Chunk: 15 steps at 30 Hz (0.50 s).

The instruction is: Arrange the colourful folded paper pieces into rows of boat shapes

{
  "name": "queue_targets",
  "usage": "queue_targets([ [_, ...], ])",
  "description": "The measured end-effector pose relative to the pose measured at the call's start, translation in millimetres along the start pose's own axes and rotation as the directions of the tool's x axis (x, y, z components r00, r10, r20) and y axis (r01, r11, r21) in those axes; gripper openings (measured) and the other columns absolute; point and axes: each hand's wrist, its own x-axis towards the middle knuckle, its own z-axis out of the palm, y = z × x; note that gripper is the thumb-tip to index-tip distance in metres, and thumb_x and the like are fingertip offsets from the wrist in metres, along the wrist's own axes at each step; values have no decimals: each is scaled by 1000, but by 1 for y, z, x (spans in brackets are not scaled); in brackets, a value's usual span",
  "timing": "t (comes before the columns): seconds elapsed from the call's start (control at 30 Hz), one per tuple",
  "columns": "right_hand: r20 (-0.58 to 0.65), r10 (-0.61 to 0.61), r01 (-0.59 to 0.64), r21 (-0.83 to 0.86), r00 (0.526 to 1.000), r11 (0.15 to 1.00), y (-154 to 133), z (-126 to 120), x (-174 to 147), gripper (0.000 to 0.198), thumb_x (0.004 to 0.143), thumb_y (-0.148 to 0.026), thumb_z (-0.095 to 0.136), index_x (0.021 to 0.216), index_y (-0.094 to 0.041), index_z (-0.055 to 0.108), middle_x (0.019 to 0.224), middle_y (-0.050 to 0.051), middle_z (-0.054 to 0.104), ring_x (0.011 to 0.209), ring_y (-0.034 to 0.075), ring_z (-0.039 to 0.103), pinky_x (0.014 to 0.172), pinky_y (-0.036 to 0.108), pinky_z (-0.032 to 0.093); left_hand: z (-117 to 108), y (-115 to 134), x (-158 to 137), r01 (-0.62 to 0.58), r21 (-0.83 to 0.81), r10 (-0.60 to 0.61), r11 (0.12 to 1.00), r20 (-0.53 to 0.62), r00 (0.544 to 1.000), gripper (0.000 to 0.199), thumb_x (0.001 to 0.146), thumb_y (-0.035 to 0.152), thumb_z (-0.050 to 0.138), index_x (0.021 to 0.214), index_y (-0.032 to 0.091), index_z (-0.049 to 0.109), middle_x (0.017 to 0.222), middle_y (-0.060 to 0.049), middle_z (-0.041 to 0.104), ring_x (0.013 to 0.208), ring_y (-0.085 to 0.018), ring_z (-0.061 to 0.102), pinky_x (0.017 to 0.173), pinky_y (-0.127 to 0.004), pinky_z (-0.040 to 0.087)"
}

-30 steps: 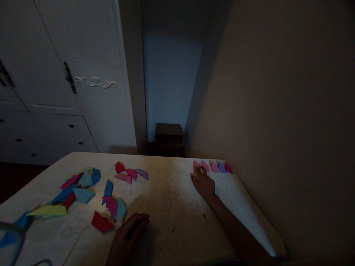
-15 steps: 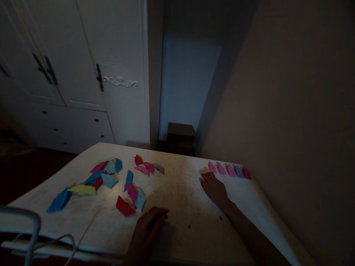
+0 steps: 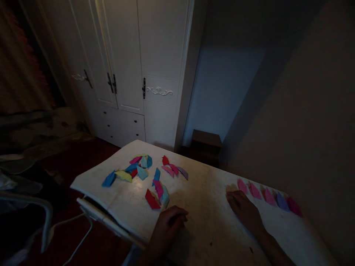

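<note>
1. I see the right hand (image 3: 244, 211) just beside the nearest pink folded paper (image 3: 242, 186); whether its fingers grip anything, I cannot tell.
2. Left hand (image 3: 171, 224): curled, thumb apart, apparently empty, near light-blue folded paper (image 3: 165, 195).
3. Row of folded papers (image 3: 269, 197): five side by side, presumably for order.

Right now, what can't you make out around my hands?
In the head view:
Left hand: palm hidden by its own curled fingers.
Right hand: underside hidden beneath its back.
Right forearm: cut off by the bottom edge.
Dark specks: too small to identify.
</note>
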Motion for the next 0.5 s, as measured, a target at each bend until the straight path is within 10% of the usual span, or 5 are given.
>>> queue_targets([
  [0.2,157,-10,12,-12,988,1000,-14,-4,-6,50,89,-57,29,64,-23,55,65,2,63,64,19,61,59,27,43,3,0,1,28,-45,-31,999,-79,996,21,82,32,58,90,17,71,81,-6,69,73,-16,64,65,-25,51],
  [0.5,322,-111,93,72,940,993,-45,5,-27,54,89,-61,31,63,-24,61,69,5,67,66,21,62,62,30,43,-17,8,2,-1,67,13,998,-184,983,23,85,32,54,93,17,70,82,-5,69,71,-16,63,66,-26,49],
])
